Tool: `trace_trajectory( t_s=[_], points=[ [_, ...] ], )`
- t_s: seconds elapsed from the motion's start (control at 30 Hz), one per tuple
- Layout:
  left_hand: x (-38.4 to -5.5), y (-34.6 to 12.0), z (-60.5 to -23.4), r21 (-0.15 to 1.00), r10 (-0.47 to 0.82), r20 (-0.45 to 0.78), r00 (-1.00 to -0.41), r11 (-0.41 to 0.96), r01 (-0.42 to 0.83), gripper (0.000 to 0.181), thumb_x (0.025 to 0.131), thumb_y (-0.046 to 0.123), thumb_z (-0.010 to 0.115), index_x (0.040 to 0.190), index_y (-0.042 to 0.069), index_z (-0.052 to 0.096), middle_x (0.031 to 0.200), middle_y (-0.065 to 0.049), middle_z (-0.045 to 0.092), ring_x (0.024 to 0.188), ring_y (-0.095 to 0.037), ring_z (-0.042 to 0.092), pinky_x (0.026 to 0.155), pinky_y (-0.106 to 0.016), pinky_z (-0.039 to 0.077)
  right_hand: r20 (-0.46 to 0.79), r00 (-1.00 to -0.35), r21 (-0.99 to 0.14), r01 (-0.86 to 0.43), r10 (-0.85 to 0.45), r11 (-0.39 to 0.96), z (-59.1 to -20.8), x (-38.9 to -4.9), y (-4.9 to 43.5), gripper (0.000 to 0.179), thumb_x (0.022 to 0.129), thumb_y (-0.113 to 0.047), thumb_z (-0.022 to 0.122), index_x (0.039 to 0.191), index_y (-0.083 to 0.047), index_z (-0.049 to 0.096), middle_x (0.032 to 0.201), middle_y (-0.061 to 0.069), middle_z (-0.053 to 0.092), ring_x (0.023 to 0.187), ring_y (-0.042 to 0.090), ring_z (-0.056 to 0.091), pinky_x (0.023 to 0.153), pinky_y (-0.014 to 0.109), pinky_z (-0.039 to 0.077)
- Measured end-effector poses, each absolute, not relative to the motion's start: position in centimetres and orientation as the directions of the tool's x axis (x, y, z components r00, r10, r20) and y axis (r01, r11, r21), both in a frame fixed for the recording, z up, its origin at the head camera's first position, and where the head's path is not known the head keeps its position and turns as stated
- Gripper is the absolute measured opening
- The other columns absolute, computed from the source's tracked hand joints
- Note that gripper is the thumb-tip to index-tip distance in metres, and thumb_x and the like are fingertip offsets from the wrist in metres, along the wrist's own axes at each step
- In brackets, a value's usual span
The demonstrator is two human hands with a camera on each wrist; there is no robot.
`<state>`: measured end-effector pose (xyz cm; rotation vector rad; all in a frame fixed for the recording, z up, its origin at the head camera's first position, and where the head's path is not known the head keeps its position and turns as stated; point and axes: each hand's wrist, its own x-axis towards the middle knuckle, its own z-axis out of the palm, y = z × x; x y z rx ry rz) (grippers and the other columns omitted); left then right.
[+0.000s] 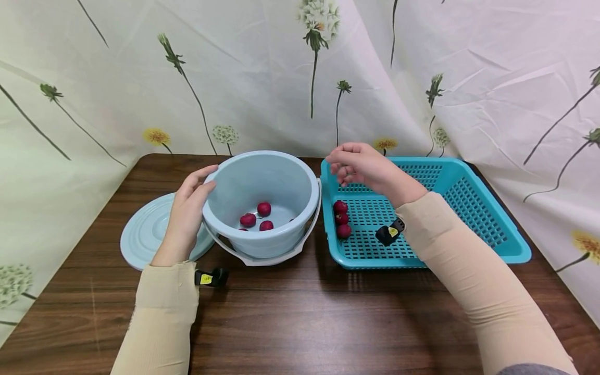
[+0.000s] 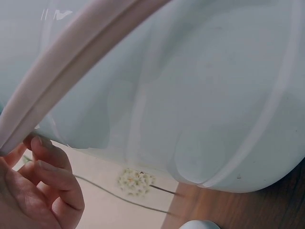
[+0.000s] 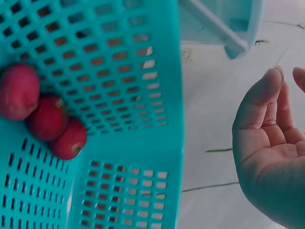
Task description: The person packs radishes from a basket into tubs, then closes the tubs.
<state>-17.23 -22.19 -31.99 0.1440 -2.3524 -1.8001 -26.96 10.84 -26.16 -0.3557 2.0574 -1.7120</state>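
My left hand [image 1: 184,219] grips the left rim of a light blue bucket [image 1: 262,240], its fingers curled against the outside in the left wrist view. Several red radishes [image 1: 264,209] lie on the bucket's floor, some partly hidden by the near wall. Over the left end of a turquoise basket [image 1: 522,250] hovers my right hand [image 1: 363,167], fingers loosely bent and holding nothing. Three radishes [image 3: 47,117] sit in a row along the basket's left wall, below that hand. The bucket's pale handle [image 1: 276,260] hangs down at the front.
A round light blue lid [image 1: 145,229] lies on the wooden table [image 1: 300,323] left of the bucket, partly behind the left hand. The basket stands close to the bucket's right side. A white floral cloth [image 1: 262,78] hangs behind the table.
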Motion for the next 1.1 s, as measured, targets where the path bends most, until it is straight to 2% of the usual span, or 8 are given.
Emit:
trace_trajectory(
  t_s=[0.1,0.47,0.6,0.73,0.9,1.1],
  points=[
    [-17.2,-22.2,-32.0,0.963,-0.182,0.079,-0.98,0.267,0.028,0.045,0.104,0.038,0.041,0.147,0.023,0.047,0.134,-0.004,0.051,0.106,-0.012,0.055,0.082,-0.018,0.05,-0.193,-0.874,-0.971,0.104,-0.446,0.217,-26.6,-27.4,11.3,0.024,0.099,-0.021,0.06,0.11,0.0,0.059,0.083,0.005,0.062,0.063,0.017,0.054,0.066,0.03,0.053],
    [-17.2,-22.2,-32.0,0.962,-0.179,0.086,-0.98,0.27,0.035,0.046,0.104,0.038,0.041,0.147,0.023,0.047,0.131,-0.004,0.051,0.105,-0.013,0.055,0.081,-0.018,0.051,-0.261,-0.898,-0.945,0.163,-0.353,0.285,-28.7,-28.6,12.4,0.018,0.099,-0.023,0.061,0.103,-0.005,0.061,0.084,0.005,0.064,0.064,0.017,0.059,0.068,0.03,0.056],
    [-17.1,-22.2,-32.0,0.962,-0.18,0.082,-0.98,0.27,0.031,0.046,0.104,0.038,0.041,0.147,0.023,0.047,0.132,-0.005,0.051,0.106,-0.014,0.055,0.082,-0.019,0.051,-0.283,-0.896,-0.926,0.162,-0.341,0.342,-29.7,-29.0,12.8,0.026,0.099,-0.023,0.061,0.11,0.0,0.06,0.086,0.008,0.065,0.067,0.018,0.061,0.07,0.03,0.057],
    [-17.1,-22.2,-32.0,0.962,-0.178,0.084,-0.98,0.272,0.033,0.046,0.104,0.038,0.041,0.147,0.023,0.047,0.133,-0.005,0.051,0.107,-0.014,0.055,0.082,-0.019,0.05,-0.32,-0.881,-0.89,0.153,-0.35,0.429,-30.8,-29.4,13.0,0.037,0.099,-0.024,0.059,0.122,0.005,0.057,0.094,0.011,0.065,0.071,0.018,0.063,0.08,0.037,0.058],
    [-17.1,-22.3,-32.0,0.961,-0.175,0.088,-0.981,0.272,0.038,0.046,0.105,0.038,0.041,0.147,0.023,0.047,0.131,-0.004,0.052,0.105,-0.012,0.055,0.082,-0.019,0.05,-0.365,-0.86,-0.858,0.161,-0.357,0.489,-31.9,-29.6,13.0,0.037,0.1,-0.024,0.057,0.125,0.003,0.057,0.108,0.017,0.063,0.079,0.021,0.067,0.095,0.049,0.053],
    [-17.0,-22.3,-31.9,0.964,-0.172,0.084,-0.981,0.265,0.035,0.046,0.105,0.038,0.041,0.147,0.023,0.046,0.137,-0.006,0.051,0.107,-0.012,0.055,0.082,-0.018,0.05,-0.413,-0.836,-0.812,0.158,-0.362,0.562,-32.9,-29.8,13.0,0.037,0.1,-0.025,0.059,0.126,0.001,0.058,0.113,0.017,0.062,0.091,0.026,0.067,0.094,0.048,0.054]
  ],
)
